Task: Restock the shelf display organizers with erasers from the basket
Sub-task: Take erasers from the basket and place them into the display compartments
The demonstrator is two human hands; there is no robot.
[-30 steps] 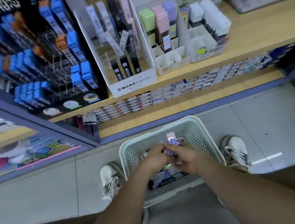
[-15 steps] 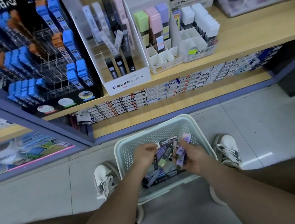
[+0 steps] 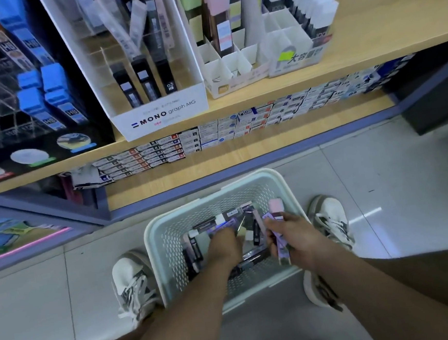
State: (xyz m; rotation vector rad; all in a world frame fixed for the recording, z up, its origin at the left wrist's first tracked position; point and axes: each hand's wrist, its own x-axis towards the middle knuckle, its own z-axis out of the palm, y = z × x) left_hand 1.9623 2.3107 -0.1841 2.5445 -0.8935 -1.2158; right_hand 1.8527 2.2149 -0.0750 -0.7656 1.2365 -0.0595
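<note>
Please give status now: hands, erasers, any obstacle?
Right hand shut on erasers. Left hand down in basket, grip hidden. Organizers not yet restocked. No obstacle seen.

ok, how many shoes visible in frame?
2. One white sneaker sits left of the basket; the other white sneaker is right of it, partly behind the right hand and forearm. No others visible.

Both arms are bare, with no sleeves, watch or rings on the left hand or right hand. The shoes are white with grey parts and white laces.
</note>
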